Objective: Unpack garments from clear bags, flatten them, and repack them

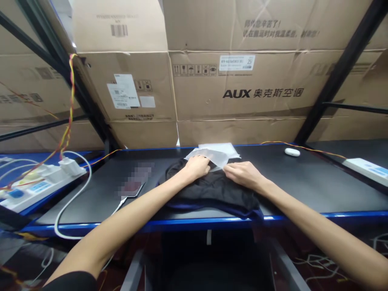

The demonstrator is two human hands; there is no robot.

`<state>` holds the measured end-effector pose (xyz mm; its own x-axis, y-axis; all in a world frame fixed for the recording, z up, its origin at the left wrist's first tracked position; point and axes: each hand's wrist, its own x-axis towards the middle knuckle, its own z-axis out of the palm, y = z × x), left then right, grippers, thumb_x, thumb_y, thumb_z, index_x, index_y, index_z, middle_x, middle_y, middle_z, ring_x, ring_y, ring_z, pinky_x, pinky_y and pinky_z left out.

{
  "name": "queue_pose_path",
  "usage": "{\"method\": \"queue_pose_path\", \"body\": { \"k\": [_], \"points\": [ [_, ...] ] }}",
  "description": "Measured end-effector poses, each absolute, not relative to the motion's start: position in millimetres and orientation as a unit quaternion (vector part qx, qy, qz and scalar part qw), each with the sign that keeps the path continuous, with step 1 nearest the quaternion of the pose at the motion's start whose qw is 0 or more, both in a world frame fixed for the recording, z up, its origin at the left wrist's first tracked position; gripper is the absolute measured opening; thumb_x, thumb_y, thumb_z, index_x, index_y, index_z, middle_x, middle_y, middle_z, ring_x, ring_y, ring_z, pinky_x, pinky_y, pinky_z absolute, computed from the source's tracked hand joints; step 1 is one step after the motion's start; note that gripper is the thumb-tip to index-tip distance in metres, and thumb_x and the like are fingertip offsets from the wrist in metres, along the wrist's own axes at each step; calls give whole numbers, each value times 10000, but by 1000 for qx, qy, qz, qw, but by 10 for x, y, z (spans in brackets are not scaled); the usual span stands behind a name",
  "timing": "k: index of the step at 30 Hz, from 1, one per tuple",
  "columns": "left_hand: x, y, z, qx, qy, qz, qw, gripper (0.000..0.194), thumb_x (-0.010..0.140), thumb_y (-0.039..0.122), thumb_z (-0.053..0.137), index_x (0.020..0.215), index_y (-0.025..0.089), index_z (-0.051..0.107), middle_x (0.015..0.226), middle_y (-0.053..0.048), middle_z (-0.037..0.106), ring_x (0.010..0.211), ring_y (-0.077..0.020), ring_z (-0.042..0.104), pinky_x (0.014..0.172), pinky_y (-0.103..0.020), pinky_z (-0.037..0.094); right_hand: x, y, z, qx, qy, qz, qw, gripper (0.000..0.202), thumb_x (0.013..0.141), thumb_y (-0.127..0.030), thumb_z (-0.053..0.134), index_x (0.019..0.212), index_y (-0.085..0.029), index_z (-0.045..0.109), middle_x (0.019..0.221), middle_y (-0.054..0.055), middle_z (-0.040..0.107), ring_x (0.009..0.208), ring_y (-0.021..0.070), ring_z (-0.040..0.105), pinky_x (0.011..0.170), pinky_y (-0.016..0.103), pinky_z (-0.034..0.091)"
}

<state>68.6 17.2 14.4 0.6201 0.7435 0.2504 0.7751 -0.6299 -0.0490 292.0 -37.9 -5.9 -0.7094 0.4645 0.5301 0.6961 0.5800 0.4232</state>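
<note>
The left grip (200, 166) and right grip (239, 173) are closed on a translucent white sheet (214, 156), above dark cloth (212, 188) on the bench (303, 186). Beyond both grips, a cardboard box (257, 109) reads "AUX 奥克斯空调"; its white label (237, 62) shows "25". Right of the right grip lies a white case (292, 152).
</note>
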Motion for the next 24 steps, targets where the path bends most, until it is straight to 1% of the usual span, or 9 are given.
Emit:
{"method": "queue_pose_path", "body": {
  "k": [3,5,8,12,15,18,20,22,24],
  "points": [
    [656,241,143,-908,-402,-89,82,423,881,135,487,1278,160,631,1249,-148,668,1112,-299,653,977,-427,514,2927,-371,-52,-369,-861,-304,171,265,994,-219,452,806,-192,638,753,16,721,673,140,654,569,274,344],
    [590,290,139,-927,-354,-97,80,443,873,99,470,1276,177,637,1241,-129,676,1116,-273,653,983,-404,516,2935,-364,-35,-405,-853,-291,155,259,991,-218,454,815,-188,642,745,22,715,678,146,653,561,274,332],
    [465,344,128,-952,-259,-149,60,508,835,33,442,1281,187,631,1319,-106,640,1206,-242,609,1029,-393,499,2947,-363,14,-460,-839,-262,124,268,999,-217,433,848,-185,651,791,39,725,728,160,663,559,271,321],
    [331,316,138,-950,-194,-246,-14,571,797,-11,394,1286,182,615,1402,-78,586,1293,-193,551,1106,-374,449,2965,-376,88,-515,-824,-223,81,266,1006,-224,410,925,-191,661,886,65,736,814,181,668,567,262,320],
    [260,201,168,-946,-154,-270,-87,645,759,-42,354,1317,179,590,1428,-62,563,1347,-173,502,1156,-369,394,2980,-377,115,-531,-821,-202,60,237,994,-219,425,1010,-193,659,964,81,736,867,199,664,573,263,325],
    [177,50,187,-951,-127,-249,-131,703,699,-66,337,1296,187,608,1430,-39,561,1395,-179,443,1184,-382,357,2994,-368,117,-546,-811,-204,51,260,998,-228,405,1008,-186,661,976,89,729,889,213,657,575,272,334],
    [112,-40,183,-962,-118,-208,-129,711,674,-66,349,1270,202,631,1443,-24,548,1423,-187,399,1188,-384,352,2996,-364,117,-559,-800,-211,51,294,1007,-243,378,986,-181,664,957,96,723,888,221,650,577,274,344],
    [54,-107,165,-972,-123,-164,-117,712,660,-49,390,1275,215,632,1481,-14,506,1442,-201,367,1195,-381,341,2988,-363,122,-573,-788,-218,53,316,1009,-252,362,975,-179,667,960,107,715,900,231,640,582,276,364],
    [15,-149,141,-975,-137,-139,-110,750,640,-24,437,1329,227,595,1524,-4,449,1457,-220,339,1211,-387,310,2972,-356,129,-584,-776,-228,64,291,998,-263,387,1022,-176,663,1021,123,706,945,247,626,600,283,403]
  ]
}}
